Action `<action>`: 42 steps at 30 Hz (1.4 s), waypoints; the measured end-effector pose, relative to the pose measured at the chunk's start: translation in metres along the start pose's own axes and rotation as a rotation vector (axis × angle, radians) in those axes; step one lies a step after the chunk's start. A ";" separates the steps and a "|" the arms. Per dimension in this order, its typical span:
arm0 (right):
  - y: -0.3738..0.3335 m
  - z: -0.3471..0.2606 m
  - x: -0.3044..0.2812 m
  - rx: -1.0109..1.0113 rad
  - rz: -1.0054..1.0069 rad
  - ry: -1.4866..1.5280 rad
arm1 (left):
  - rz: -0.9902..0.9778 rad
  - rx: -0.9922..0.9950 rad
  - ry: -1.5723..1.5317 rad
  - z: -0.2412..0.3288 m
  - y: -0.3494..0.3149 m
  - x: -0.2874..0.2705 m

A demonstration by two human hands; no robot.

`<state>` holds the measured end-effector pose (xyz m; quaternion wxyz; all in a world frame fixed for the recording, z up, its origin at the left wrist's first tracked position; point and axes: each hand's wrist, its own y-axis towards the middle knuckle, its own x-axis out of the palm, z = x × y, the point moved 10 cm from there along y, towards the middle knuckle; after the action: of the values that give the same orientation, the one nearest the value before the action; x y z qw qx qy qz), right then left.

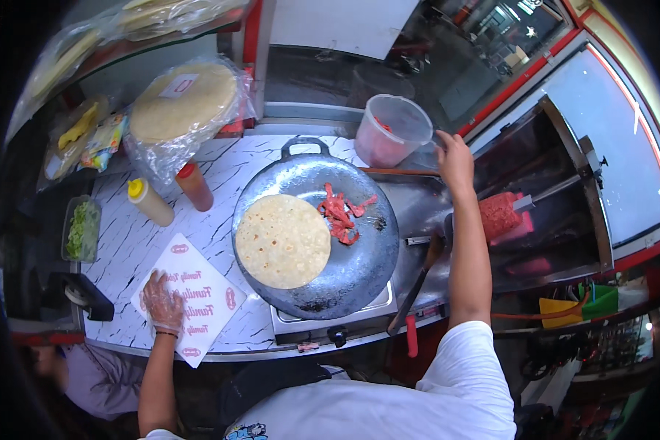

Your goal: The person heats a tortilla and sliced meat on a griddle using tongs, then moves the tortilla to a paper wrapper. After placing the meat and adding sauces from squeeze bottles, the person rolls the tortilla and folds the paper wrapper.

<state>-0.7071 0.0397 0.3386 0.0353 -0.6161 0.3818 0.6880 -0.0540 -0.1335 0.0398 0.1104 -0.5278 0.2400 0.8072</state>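
Note:
My left hand (163, 302), in a clear plastic glove, lies with fingers spread on a white wrapping paper (216, 304) with red print. At the back right, my bare right hand (455, 158) is at the side of a clear plastic jug (394, 121), its fingers bent around what looks like the handle. Red meat strips show inside the jug. Between my arms, a round flatbread (283, 241) lies on the left part of a large dark pan (301, 167). A small heap of red meat strips (339, 214) sits beside the bread in the pan.
The pan rests on a stove (337, 336). At right, meat (499, 218) sits on a spit, near a dark-handled tool (416, 290). To the left are a yellow-capped bottle (151, 203), a red-capped bottle (195, 188), chopped greens (83, 229) and bagged flatbreads (183, 106).

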 end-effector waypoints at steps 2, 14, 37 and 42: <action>-0.001 0.003 0.005 0.007 -0.010 0.012 | -0.003 -0.010 -0.002 -0.001 -0.001 0.000; -0.169 -0.101 -0.043 -0.027 -0.317 0.550 | 0.022 0.032 -0.015 -0.009 -0.001 -0.001; -0.270 -0.167 -0.051 0.112 -0.114 0.148 | 0.122 -0.014 -0.343 -0.023 0.000 -0.004; -0.243 -0.136 -0.064 0.159 0.010 0.286 | 0.099 -0.024 -0.338 -0.017 0.001 -0.005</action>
<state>-0.4540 0.1610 0.2847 0.0257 -0.7013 0.4392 0.5610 -0.0387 -0.1422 0.0385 0.1028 -0.3733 0.2339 0.8918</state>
